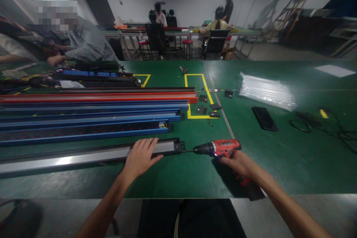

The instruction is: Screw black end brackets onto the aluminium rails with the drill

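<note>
A long black-and-silver rail (92,158) lies across the near left of the table, a black end cap (182,146) at its right end. My left hand (141,153) holds the rail close to that end, fingers over its top and thumb on the near side. Wrapped around the grip of a red-and-black cordless drill (225,146) is my right hand (240,163). The drill lies level, pointing left, its lamp lit. Its thin bit (188,151) reaches the end cap; whether it sits in a screw is too small to tell.
Blue rails (139,116) and an orange rail (156,97) lie beyond. Small black end pieces (202,110) are scattered near yellow tape. To the right are a black phone-like slab (264,118), clear-wrapped tubes (266,91) and cables (329,121). A co-worker (86,42) is at the far left.
</note>
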Available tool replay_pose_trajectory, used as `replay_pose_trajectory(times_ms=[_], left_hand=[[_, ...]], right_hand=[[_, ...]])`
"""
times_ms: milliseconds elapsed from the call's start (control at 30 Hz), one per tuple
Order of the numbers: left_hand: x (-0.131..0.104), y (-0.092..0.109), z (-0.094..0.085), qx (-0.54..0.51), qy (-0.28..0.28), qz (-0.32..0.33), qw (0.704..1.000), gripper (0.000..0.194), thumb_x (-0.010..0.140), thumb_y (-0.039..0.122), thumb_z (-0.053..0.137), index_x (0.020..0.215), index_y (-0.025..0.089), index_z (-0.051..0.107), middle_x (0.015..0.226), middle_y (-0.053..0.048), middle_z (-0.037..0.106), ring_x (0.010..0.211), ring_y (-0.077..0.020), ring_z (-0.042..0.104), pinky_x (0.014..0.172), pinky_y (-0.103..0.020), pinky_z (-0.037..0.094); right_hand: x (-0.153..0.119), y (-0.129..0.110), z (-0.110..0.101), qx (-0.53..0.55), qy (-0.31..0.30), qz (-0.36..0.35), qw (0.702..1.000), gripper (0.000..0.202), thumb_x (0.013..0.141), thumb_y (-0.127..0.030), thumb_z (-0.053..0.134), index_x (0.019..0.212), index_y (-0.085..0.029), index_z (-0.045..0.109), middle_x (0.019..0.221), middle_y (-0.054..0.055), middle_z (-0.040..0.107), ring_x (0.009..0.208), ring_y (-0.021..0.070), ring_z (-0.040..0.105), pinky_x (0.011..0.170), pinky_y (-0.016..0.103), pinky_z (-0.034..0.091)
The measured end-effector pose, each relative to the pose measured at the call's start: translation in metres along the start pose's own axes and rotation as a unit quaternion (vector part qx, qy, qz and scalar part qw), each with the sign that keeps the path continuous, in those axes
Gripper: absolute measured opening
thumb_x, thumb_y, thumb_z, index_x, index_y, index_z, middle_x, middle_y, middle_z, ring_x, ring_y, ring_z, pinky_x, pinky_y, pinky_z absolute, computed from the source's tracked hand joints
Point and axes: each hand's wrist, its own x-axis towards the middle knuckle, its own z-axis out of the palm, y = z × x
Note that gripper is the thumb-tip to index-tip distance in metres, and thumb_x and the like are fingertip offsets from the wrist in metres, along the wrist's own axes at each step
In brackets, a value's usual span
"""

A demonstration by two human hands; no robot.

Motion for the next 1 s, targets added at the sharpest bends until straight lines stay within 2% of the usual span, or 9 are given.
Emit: replay_pose_trajectory(times_ms=[167,800,1000], left_hand=[[0.0004,0.0007,-0.0017,-0.009,0.004,0.001,1.0,0.069,0.1,0.068,0.041,0.143,0.015,0.056,0.126,-0.018,0.068,0.114,-0.0327,0.062,0.1,-0.049,0.046],[0.0008,0.0007,-0.0019,0.006,0.003,0.008,1.0,0.07,0.099,0.068,0.043,0.139,0.013,0.059,0.125,-0.017,0.069,0.114,-0.0333,0.062,0.1,-0.048,0.045],[0.0005,0.0002,-0.0017,-0.001,0.002,0.005,1.0,0.07,0.099,0.068,0.044,0.139,0.013,0.059,0.126,-0.018,0.069,0.114,-0.0335,0.063,0.099,-0.048,0.046]], right_hand=[[0.0032,0.0028,0.0033,0.009,0.007,0.009,1.0,0.03,0.083,-0.04,0.069,0.066,-0.022,0.052,0.06,-0.001,0.055,0.054,0.0133,0.048,0.052,0.027,0.038],[-0.0013,0.0017,0.0014,0.03,-0.015,0.008,0.999,0.028,0.087,-0.042,0.062,0.071,-0.021,0.054,0.062,0.0,0.055,0.055,0.0137,0.051,0.053,0.028,0.04],[-0.0004,-0.0002,0.0021,0.011,-0.006,0.016,1.0,0.029,0.084,-0.042,0.066,0.068,-0.021,0.053,0.06,0.0,0.055,0.054,0.0131,0.048,0.052,0.028,0.038]])
